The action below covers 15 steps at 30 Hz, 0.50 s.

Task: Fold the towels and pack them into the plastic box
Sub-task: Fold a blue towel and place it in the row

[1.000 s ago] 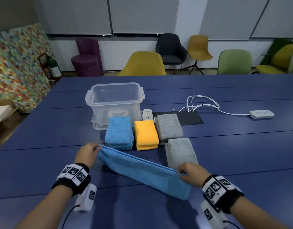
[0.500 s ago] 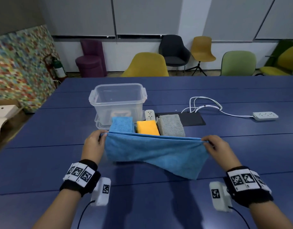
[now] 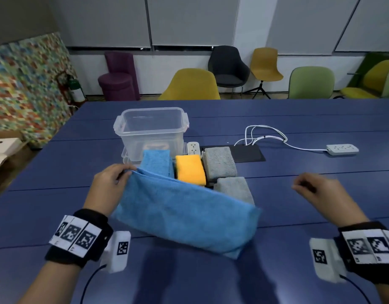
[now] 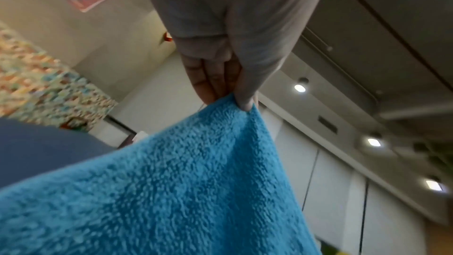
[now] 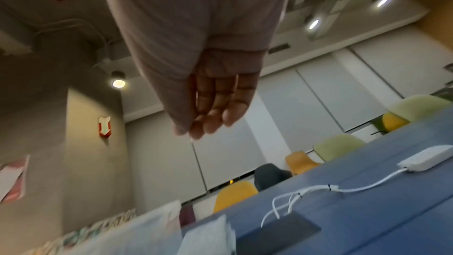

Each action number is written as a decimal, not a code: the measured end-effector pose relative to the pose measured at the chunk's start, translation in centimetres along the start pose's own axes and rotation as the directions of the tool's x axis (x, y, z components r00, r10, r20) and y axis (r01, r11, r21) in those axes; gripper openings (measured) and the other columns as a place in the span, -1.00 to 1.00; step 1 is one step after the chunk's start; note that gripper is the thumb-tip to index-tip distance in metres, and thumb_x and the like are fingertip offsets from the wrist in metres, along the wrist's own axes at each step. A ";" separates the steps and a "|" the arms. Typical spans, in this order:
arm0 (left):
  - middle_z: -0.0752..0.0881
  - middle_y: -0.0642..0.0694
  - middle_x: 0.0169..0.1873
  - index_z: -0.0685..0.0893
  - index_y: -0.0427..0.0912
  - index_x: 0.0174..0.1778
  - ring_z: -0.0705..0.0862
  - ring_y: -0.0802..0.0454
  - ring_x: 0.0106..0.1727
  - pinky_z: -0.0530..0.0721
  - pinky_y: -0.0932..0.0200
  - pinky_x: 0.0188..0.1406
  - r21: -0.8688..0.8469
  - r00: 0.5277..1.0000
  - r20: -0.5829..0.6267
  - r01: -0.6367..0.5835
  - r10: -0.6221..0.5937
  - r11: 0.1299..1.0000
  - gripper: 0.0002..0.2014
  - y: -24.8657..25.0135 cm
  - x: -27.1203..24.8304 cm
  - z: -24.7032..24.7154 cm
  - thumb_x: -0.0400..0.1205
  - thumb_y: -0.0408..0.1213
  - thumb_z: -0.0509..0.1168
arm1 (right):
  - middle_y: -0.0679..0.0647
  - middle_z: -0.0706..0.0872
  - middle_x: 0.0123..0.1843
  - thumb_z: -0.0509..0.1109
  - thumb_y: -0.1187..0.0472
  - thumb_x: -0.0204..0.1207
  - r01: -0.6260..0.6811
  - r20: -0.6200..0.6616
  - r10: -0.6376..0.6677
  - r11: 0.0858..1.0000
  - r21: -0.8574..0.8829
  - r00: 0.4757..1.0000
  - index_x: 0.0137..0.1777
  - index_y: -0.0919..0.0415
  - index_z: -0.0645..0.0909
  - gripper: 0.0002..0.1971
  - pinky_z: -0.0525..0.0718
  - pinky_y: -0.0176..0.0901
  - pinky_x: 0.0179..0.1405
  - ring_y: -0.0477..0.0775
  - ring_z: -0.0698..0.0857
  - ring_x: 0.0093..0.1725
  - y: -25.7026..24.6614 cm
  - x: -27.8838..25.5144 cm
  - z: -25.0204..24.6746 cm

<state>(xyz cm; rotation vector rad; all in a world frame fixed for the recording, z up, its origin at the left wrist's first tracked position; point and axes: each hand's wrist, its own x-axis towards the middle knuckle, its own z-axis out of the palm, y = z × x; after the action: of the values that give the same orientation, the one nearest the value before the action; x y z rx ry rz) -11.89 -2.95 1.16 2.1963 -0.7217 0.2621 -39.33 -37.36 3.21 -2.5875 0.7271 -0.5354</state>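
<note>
My left hand (image 3: 114, 183) pinches the left end of a long folded blue towel (image 3: 184, 213); the left wrist view shows thumb and fingers (image 4: 242, 100) clamped on its blue corner (image 4: 171, 181). The towel's right end droops onto the blue table (image 3: 298, 207). My right hand (image 3: 314, 189) hovers to the right, apart from the towel, fingers loosely curled and holding nothing (image 5: 208, 119). Behind the towel lie folded towels: blue (image 3: 157, 161), yellow (image 3: 190, 168) and two grey (image 3: 219, 161) (image 3: 234, 188). The clear plastic box (image 3: 151, 130) stands behind them, with no towel inside.
A white power strip (image 3: 342, 149) with looped white cables (image 3: 265, 134) lies on the right of the table, beside a dark mat (image 3: 248, 153). A second white strip (image 3: 193, 148) sits next to the box. Chairs (image 3: 190, 84) line the far side.
My right hand let go of the towel's right end and moved off to the right. That end dropped, so the towel now hangs from my left hand alone.
</note>
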 end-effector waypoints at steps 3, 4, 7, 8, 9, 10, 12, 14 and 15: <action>0.73 0.02 -0.06 0.76 -0.17 -0.01 0.64 0.06 0.00 0.51 0.26 0.11 0.076 0.979 0.183 -0.100 0.085 0.992 -0.81 1.0 -0.6 1.2 0.63 -0.43 0.25 | -0.24 0.58 -0.26 0.49 0.32 0.42 0.065 0.078 -0.068 0.997 0.041 0.995 -0.21 -0.09 0.50 -0.72 0.62 -0.21 -0.11 -0.08 0.56 -0.26 -1.1 -0.4 2.7; 0.74 0.04 -0.04 0.76 -0.15 0.01 0.67 0.04 0.02 0.55 0.20 0.13 0.078 0.962 0.243 -0.151 0.128 0.985 -0.82 1.7 -0.9 1.5 0.64 -0.37 0.24 | -0.31 0.55 -0.19 0.49 0.28 0.43 0.110 0.101 -0.115 0.992 0.059 0.988 -0.12 -0.09 0.53 -0.75 0.64 -0.09 -0.03 -0.15 0.56 -0.21 -1.7 -0.4 3.9; 0.73 0.07 0.08 0.68 -0.05 0.19 0.68 0.08 0.12 0.53 0.27 0.13 0.042 0.875 0.427 -0.272 0.229 0.961 -0.59 3.9 -1.9 2.3 0.59 -0.02 0.05 | -0.32 0.56 0.07 0.46 0.19 0.47 0.231 0.184 -0.268 0.951 0.204 0.946 0.12 0.03 0.61 -0.77 0.52 -0.24 0.20 -0.19 0.56 0.11 -4.8 0.0 7.3; 0.72 0.08 0.11 0.63 -0.03 0.26 0.67 0.10 0.14 0.54 0.27 0.12 0.046 0.856 0.460 -0.288 0.235 0.957 -0.54 4.6 -2.0 2.5 0.56 0.01 0.01 | -0.26 0.57 0.17 0.45 0.18 0.48 0.251 0.215 -0.309 0.933 0.258 0.926 0.18 0.07 0.61 -0.73 0.43 -0.35 0.27 -0.18 0.53 0.21 -6.1 0.2 8.4; 0.72 0.08 0.13 0.60 0.00 0.30 0.67 0.11 0.14 0.55 0.25 0.11 0.055 0.846 0.475 -0.304 0.243 0.951 -0.52 5.2 -2.2 2.5 0.55 0.04 -0.01 | -0.21 0.55 0.24 0.44 0.18 0.49 0.266 0.243 -0.344 0.915 0.303 0.907 0.23 0.09 0.60 -0.69 0.33 -0.49 0.31 -0.20 0.48 0.28 -7.5 0.4 9.4; 0.72 0.08 0.14 0.60 0.01 0.30 0.67 0.12 0.14 0.55 0.25 0.11 0.061 0.840 0.473 -0.330 0.264 0.942 -0.49 5.6 -2.2 2.4 0.55 0.08 -0.02 | -0.19 0.53 0.29 0.44 0.17 0.50 0.268 0.269 -0.369 0.899 0.346 0.890 0.29 0.09 0.58 -0.65 0.24 -0.62 0.31 -0.24 0.44 0.31 -8.7 0.7 10.4; 0.75 0.08 0.09 0.67 -0.01 0.23 0.65 0.20 0.09 0.52 0.37 0.04 0.046 0.820 0.438 -0.430 0.369 0.902 -0.47 6.3 -2.1 1.7 0.57 0.11 -0.06 | -0.14 0.53 0.37 0.45 0.14 0.49 0.265 0.298 -0.415 0.861 0.435 0.860 0.39 0.04 0.50 -0.54 0.22 -0.60 0.36 -0.23 0.41 0.36 -10.9 1.0 11.8; 0.78 0.07 -0.03 0.71 -0.03 0.12 0.59 0.22 0.03 0.48 0.37 0.00 0.046 0.791 0.395 -0.525 0.467 0.850 -0.53 6.8 -2.0 0.7 0.63 0.10 -0.02 | -0.06 0.58 0.39 0.46 0.09 0.45 0.229 0.356 -0.436 0.838 0.495 0.826 0.42 0.02 0.48 -0.49 0.36 -0.34 0.42 -0.14 0.49 0.38 -12.4 1.5 12.8; 0.78 0.08 -0.08 0.72 -0.03 0.08 0.58 0.22 0.01 0.48 0.34 -0.01 0.066 0.786 0.361 -0.559 0.502 0.827 -0.54 7.1 -1.9 0.1 0.66 0.10 -0.03 | -0.03 0.64 0.34 0.45 0.04 0.42 0.210 0.399 -0.440 0.839 0.501 0.804 0.37 0.03 0.53 -0.51 0.45 -0.22 0.38 -0.09 0.55 0.34 -12.7 1.7 13.3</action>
<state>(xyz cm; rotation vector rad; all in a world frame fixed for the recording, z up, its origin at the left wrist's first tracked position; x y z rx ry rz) -17.53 -5.97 4.71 2.1711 -1.5727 0.2458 -26.77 -24.78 -1.68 -2.2662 -0.0421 -0.0763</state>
